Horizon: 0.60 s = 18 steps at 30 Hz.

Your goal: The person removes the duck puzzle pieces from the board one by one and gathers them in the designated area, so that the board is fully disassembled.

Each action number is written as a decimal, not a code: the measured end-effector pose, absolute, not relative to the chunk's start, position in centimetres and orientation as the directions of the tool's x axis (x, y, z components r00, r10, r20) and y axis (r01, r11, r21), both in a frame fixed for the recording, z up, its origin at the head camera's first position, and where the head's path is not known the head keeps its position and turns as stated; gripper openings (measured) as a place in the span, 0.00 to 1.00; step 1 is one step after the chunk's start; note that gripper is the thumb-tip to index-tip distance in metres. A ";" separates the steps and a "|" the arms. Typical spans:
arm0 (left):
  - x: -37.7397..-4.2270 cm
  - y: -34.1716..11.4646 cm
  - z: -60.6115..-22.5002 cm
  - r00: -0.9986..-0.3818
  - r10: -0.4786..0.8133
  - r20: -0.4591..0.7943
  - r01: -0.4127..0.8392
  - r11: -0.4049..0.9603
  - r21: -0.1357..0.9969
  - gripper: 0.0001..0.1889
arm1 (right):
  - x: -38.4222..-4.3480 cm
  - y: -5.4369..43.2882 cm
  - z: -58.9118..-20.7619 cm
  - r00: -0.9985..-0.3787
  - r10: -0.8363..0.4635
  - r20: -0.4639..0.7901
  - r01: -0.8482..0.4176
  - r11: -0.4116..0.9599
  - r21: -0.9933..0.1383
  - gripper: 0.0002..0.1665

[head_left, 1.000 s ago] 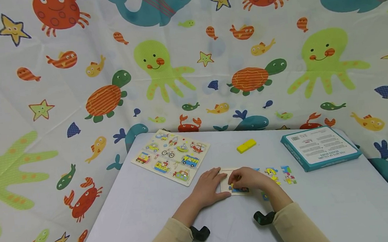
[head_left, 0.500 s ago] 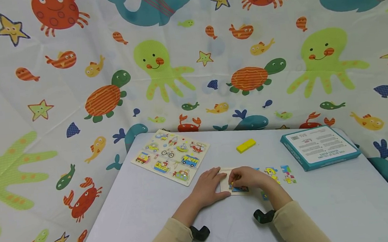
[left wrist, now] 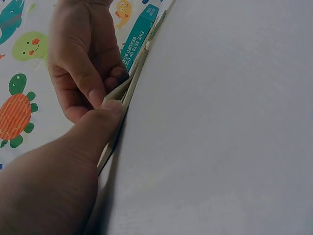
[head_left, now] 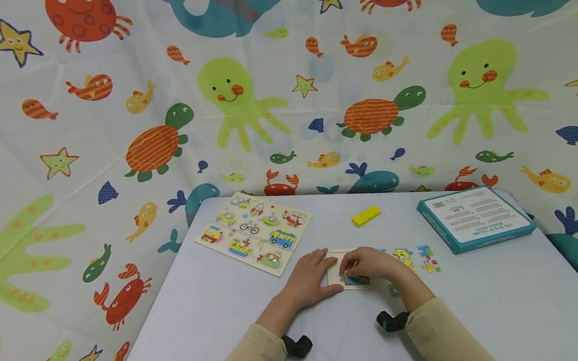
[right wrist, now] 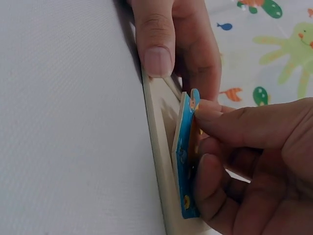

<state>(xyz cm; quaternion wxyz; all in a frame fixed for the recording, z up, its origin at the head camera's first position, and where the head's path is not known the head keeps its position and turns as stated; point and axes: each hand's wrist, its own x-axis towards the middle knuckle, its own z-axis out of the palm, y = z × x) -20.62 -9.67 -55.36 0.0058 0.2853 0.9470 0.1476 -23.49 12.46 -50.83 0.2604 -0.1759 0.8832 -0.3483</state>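
A small wooden puzzle tray point(head_left: 334, 279) lies on the table before me. My left hand point(head_left: 307, 281) rests at its left end, fingers spread and fairly straight, the thumb pressing its near edge. My right hand point(head_left: 371, 265) pinches a blue puzzle piece point(right wrist: 184, 159) between thumb and fingers. In the right wrist view that piece stands tilted over the tray, its lower edge against or just above the wood; exact contact cannot be told. A bluish picture area point(head_left: 357, 281) shows in the tray under the right hand. The right hand hides part of the tray.
Loose jigsaw pieces point(head_left: 429, 259) lie right of the tray, some partly behind the right forearm. A larger vehicle puzzle board point(head_left: 252, 229) lies at the back left. A yellow block point(head_left: 367, 216) and a teal box point(head_left: 475, 218) stand farther back, before a printed cloth.
My right fingers have shifted slightly over the tray, and less yellow shows beneath them. The left hand keeps its place on the tray.
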 end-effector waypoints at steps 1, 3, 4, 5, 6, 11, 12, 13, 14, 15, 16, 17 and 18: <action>-20.6 -9.7 -55.4 -0.837 0.542 0.074 0.539 0.793 0.284 0.39 | -23.5 12.4 -50.7 -0.804 -0.485 -0.344 -0.122 0.701 -0.703 0.06; -20.6 -9.7 -55.4 -0.836 0.543 0.076 0.540 0.793 0.282 0.39 | -23.4 12.3 -50.6 -0.807 -0.473 -0.353 -0.113 0.711 -0.694 0.06; -20.6 -9.6 -55.4 -0.836 0.543 0.078 0.541 0.792 0.282 0.39 | -23.3 12.2 -50.6 -0.809 -0.467 -0.356 -0.108 0.715 -0.690 0.06; -20.6 -9.6 -55.4 -0.836 0.544 0.079 0.542 0.792 0.281 0.39 | -23.3 12.2 -50.5 -0.811 -0.461 -0.360 -0.103 0.719 -0.688 0.06; -20.6 -9.6 -55.4 -0.836 0.544 0.080 0.542 0.792 0.280 0.39 | -23.3 12.2 -50.5 -0.812 -0.457 -0.363 -0.101 0.722 -0.684 0.06; -20.6 -9.7 -55.3 -0.835 0.544 0.081 0.543 0.791 0.282 0.39 | -23.3 12.2 -50.5 -0.816 -0.450 -0.363 -0.094 0.722 -0.685 0.07; -20.5 -9.7 -55.3 -0.835 0.544 0.080 0.543 0.791 0.283 0.39 | -23.3 12.2 -50.6 -0.815 -0.453 -0.361 -0.096 0.720 -0.687 0.07; -20.5 -9.7 -55.3 -0.835 0.545 0.079 0.543 0.789 0.288 0.39 | -23.3 12.2 -50.6 -0.813 -0.460 -0.357 -0.101 0.715 -0.692 0.07; -20.6 -9.7 -55.3 -0.834 0.546 0.078 0.543 0.789 0.288 0.38 | -23.4 12.2 -50.6 -0.812 -0.466 -0.352 -0.107 0.710 -0.696 0.07; -20.6 -9.7 -55.3 -0.834 0.546 0.078 0.543 0.788 0.290 0.38 | -23.4 12.3 -50.7 -0.810 -0.473 -0.346 -0.109 0.702 -0.704 0.06; -20.6 -9.7 -55.3 -0.833 0.547 0.077 0.544 0.787 0.292 0.38 | -23.4 12.3 -50.7 -0.810 -0.477 -0.341 -0.111 0.696 -0.710 0.06; -20.6 -9.8 -55.3 -0.833 0.548 0.077 0.545 0.786 0.293 0.37 | -23.4 12.3 -50.7 -0.810 -0.479 -0.337 -0.109 0.689 -0.717 0.06; -20.6 -9.8 -55.3 -0.832 0.550 0.076 0.546 0.785 0.295 0.36 | -23.4 12.4 -50.7 -0.811 -0.480 -0.334 -0.106 0.683 -0.723 0.06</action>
